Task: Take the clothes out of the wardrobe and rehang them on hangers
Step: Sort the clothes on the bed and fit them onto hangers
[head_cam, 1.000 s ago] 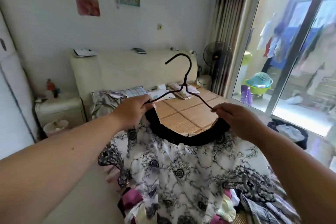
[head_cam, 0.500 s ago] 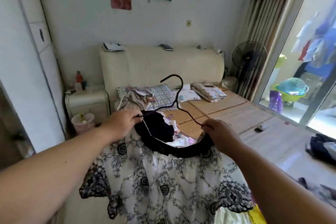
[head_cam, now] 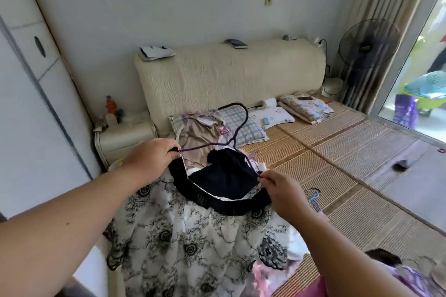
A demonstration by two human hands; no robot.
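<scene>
A white garment with a black floral print (head_cam: 193, 246) and a black collar band (head_cam: 224, 205) hangs on a thin dark wire hanger (head_cam: 237, 128) that I hold up over the bed. My left hand (head_cam: 150, 159) grips the hanger's left end together with the collar. My right hand (head_cam: 280, 188) pinches the right end of the hanger at the collar. The hook points up and to the left. A dark garment (head_cam: 226, 171) lies behind the collar opening. The white wardrobe (head_cam: 29, 94) stands at the left.
A bed with a woven mat (head_cam: 337, 166) fills the right. A beige garment on a hanger (head_cam: 200, 132), pillows (head_cam: 243, 125) and folded bedding (head_cam: 306, 108) lie near the cream headboard (head_cam: 229, 75). A nightstand (head_cam: 125, 135) stands left, a fan (head_cam: 366, 46) by the glass door.
The view has swung left and down, away from the glass door toward the bed head and wardrobe. Both hands have lowered the hanger and garment toward the bed, keeping hold of the hanger ends.
</scene>
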